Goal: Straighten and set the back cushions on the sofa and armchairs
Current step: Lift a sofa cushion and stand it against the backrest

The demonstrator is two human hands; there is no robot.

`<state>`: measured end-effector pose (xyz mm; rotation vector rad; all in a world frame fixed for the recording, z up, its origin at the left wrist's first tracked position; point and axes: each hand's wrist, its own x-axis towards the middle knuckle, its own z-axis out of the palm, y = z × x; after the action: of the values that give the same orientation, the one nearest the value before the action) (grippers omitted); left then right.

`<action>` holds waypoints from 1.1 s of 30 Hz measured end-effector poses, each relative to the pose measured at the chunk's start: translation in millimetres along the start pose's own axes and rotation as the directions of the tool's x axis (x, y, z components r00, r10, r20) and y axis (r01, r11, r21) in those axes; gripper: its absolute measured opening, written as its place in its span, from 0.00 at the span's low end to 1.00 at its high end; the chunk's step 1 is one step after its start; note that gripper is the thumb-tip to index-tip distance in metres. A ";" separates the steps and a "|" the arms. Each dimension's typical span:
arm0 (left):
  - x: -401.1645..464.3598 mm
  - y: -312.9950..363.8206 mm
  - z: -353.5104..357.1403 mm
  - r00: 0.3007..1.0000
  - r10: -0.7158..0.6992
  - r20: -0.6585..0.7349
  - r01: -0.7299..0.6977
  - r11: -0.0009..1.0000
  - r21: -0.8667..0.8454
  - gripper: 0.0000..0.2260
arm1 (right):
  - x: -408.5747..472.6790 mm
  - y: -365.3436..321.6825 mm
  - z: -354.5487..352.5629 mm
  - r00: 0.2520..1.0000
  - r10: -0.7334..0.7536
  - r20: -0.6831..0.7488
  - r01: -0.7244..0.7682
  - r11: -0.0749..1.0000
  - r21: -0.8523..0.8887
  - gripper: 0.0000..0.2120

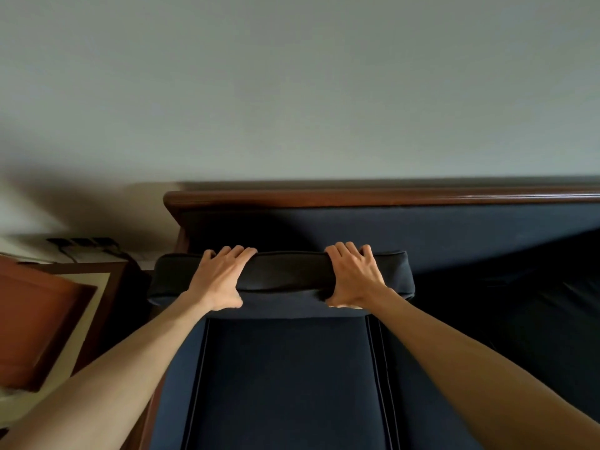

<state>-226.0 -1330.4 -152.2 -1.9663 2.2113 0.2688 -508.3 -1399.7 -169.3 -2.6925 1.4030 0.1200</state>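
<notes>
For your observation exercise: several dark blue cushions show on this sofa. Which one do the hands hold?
The back cushion standing on edge before the sofa's backrest: left hand and right hand grip its top. The seat cushions lie flat, untouched.

I stand before the sofa (pixel 422 235), my left hand (pixel 219 280) and right hand (pixel 352 277) gripping the top edge of a back cushion (pixel 285 274) above the seat cushion (pixel 285 378), a side table (pixel 97 287) at left.
</notes>
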 end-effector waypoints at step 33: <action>94.2 -37.7 15.1 0.992 -0.122 0.019 0.122 0.992 -0.014 0.44 | 78.1 34.6 15.7 0.943 0.279 0.182 -0.279 0.960 -0.026 0.40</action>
<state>-199.4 -1421.7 -190.7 -2.0882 2.0744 0.2854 -492.4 -1480.9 -195.9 -2.3917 1.7119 0.3814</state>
